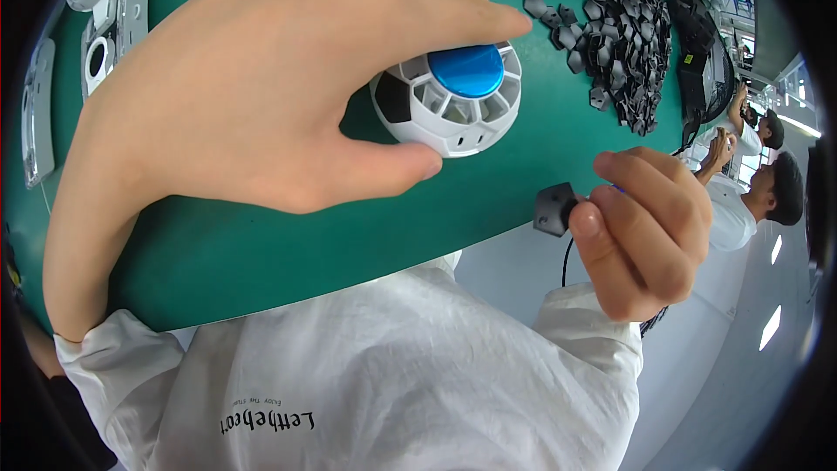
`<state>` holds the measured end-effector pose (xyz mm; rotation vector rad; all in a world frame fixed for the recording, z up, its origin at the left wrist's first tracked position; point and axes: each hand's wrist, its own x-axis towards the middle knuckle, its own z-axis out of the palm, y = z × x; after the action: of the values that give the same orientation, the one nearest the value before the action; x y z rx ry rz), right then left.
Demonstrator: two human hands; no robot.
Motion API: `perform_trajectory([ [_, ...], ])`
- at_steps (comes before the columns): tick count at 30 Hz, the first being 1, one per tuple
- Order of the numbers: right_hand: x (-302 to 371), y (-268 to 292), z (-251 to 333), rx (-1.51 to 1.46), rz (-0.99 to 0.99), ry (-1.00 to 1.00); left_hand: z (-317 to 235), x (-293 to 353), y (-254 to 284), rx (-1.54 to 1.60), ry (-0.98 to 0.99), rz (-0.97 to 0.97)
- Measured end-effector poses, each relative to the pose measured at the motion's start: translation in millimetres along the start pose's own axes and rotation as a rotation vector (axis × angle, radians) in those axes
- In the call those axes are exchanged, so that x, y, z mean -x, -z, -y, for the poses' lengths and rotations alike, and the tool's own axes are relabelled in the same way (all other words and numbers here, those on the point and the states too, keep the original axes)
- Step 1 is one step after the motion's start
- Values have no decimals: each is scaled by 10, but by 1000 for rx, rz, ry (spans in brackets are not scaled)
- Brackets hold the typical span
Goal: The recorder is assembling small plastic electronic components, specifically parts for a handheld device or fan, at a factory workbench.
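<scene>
Our left hand [270, 78], nearest the lens, arches widely around a white ball [453, 135] with a blue cap, clasping it between thumb and fingers over the green tabletop [305, 262]. Our right hand [649, 231] pinches a dark pentagonal piece [551, 209] near the table's front edge. Beyond, we see a heap of similar pieces [623, 44] and, at left, pale housings [39, 113]. Co-workers [732, 214] in white and bright strip lights [770, 328] occupy the room at right.
</scene>
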<state>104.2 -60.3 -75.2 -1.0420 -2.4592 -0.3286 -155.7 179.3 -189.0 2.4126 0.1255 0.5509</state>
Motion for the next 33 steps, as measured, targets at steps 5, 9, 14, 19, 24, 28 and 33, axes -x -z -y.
perform_trajectory([
  [5, -55, -109, 16, -126, -74, -51, -62, -112, -75, 7, -13, -30],
  [9, -154, -251, -123, -279, -116, -139, -129, -175, -112, 0, -12, -46],
  [14, -195, -243, -3, -549, -30, -671, -128, -240, -97, 5, -32, -60],
  [19, -224, -273, 116, -536, -33, -678, -442, -398, -210, 14, -51, -71],
  [24, -251, -236, 102, -555, -14, -730, -494, -328, -170, 24, -74, -84],
  [28, -289, -252, 76, -556, -37, -716, -506, -256, -134, 28, -91, -93],
  [33, -331, -281, 68, -540, -127, -722, -531, -161, -86, 32, -106, -101],
])
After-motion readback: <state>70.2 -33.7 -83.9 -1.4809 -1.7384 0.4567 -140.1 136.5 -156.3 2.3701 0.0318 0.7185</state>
